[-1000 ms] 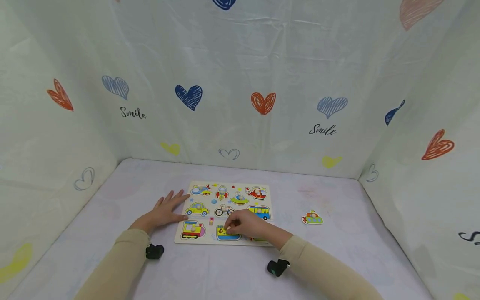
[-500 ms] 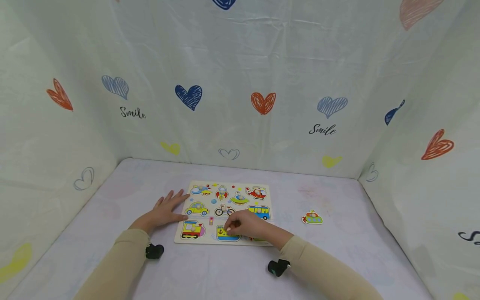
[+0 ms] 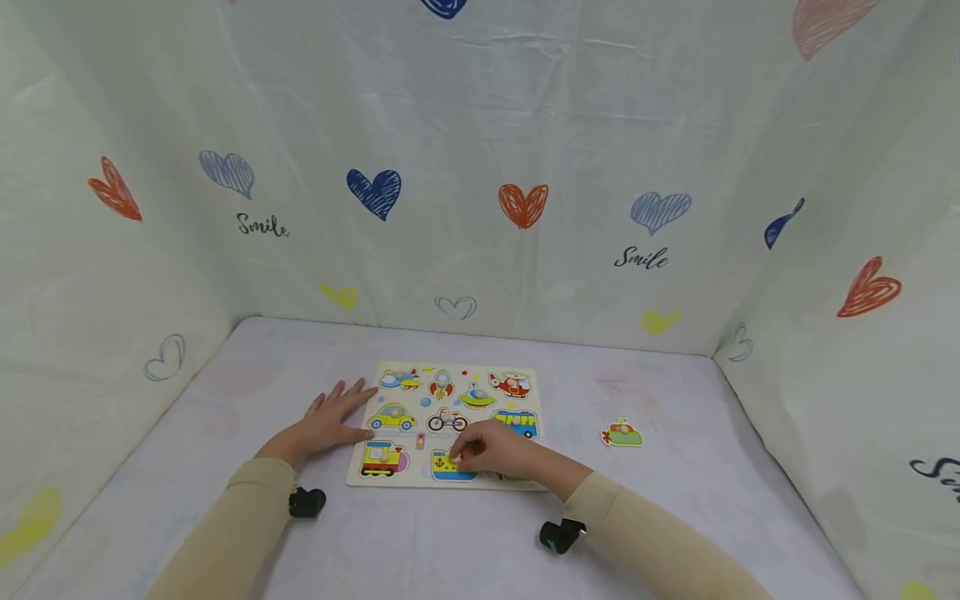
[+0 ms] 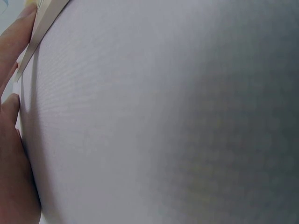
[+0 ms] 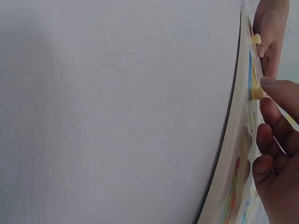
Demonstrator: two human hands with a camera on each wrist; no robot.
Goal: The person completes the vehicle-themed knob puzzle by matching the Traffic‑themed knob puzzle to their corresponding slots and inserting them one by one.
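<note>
A wooden peg puzzle board (image 3: 414,481) lies flat on the table, with vehicle pieces such as a car (image 3: 392,416), a train (image 3: 382,459) and a bus (image 3: 519,423) in its recesses. My right hand (image 3: 491,448) is over the front row, thumb and index finger at the knob (image 5: 257,93) of the yellow and blue ship piece (image 3: 450,477). Fingers spread, my left hand (image 3: 324,425) touches the board's left edge with its fingertips. Part of the front right piece (image 5: 229,205) is hidden under the right wrist in the head view.
A loose submarine piece (image 3: 622,433) lies on the table (image 3: 675,500), right of the board. White curtains with printed hearts (image 3: 523,206) enclose the table at the back and sides. Black cameras (image 3: 561,536) are strapped at both wrists.
The head view has shifted very slightly. Both hands keep their places, the right at the ship piece and the left at the board's edge.
</note>
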